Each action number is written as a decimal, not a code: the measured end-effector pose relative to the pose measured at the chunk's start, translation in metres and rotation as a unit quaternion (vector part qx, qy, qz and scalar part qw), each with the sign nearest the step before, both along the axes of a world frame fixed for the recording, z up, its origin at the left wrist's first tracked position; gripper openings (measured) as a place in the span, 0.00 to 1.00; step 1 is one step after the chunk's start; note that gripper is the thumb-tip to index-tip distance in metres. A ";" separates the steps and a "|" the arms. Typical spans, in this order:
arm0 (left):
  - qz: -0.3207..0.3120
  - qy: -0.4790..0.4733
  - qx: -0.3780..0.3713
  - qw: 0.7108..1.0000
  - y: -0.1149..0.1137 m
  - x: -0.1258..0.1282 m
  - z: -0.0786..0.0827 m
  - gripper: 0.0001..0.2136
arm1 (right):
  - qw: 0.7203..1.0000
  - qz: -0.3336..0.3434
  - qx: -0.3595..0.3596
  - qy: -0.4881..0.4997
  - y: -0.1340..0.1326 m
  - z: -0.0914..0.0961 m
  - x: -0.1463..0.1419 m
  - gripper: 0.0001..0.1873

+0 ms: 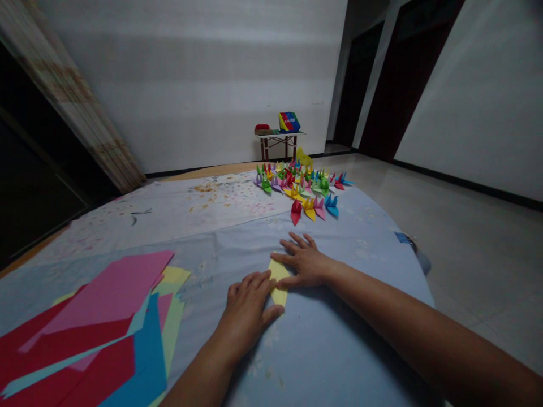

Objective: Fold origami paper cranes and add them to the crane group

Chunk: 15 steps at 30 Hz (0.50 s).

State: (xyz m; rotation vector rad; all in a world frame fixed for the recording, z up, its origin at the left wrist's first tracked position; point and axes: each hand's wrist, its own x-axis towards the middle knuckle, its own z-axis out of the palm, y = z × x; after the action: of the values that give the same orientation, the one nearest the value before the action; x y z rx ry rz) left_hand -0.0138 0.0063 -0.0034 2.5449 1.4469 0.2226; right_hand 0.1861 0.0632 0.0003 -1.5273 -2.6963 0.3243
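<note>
One yellow paper diamond (279,296), pinned between left hand (248,302) and right hand (307,265)

At the left, a loose pile of coloured paper sheets (102,329), pink, red, blue and pale green among them, lies overlapping on the blue tablecloth (360,333); that spot, off to one side, probably keeps the sheets within reach yet out from under the hands. Next comes the left hand, palm down, its fingers laid close together with the tips on the diamond's left side and the thumb stretched toward the near tip, apparently to stop the paper sliding. The diamond itself lies on the cloth between both hands, its long axis pointing roughly away from the person. From the other side the right hand reaches in, fingers fanned and unclenched: index near the far tip, thumb on the middle, seemingly to keep the paper flat. Whether either hand pinches a hidden layer, I cannot tell. Farther back and a little right, many origami cranes (294,195) stand crowded together, perhaps set there so that moving hands do not brush them.
</note>
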 end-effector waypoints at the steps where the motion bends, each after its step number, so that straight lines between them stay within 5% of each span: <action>1: 0.000 0.003 -0.001 1.000 0.000 0.000 0.000 0.20 | 1.000 0.002 0.000 0.000 -0.001 0.000 0.000 0.44; 15: -0.013 0.008 0.004 1.000 0.001 -0.001 -0.001 0.29 | 1.000 -0.001 0.008 0.030 -0.026 -0.003 -0.006 0.57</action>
State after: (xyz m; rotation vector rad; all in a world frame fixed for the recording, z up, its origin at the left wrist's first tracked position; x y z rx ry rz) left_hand -0.0149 0.0070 -0.0041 2.5767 1.4200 0.2060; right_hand 0.1801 0.0373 -0.0023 -1.4910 -2.6459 0.3420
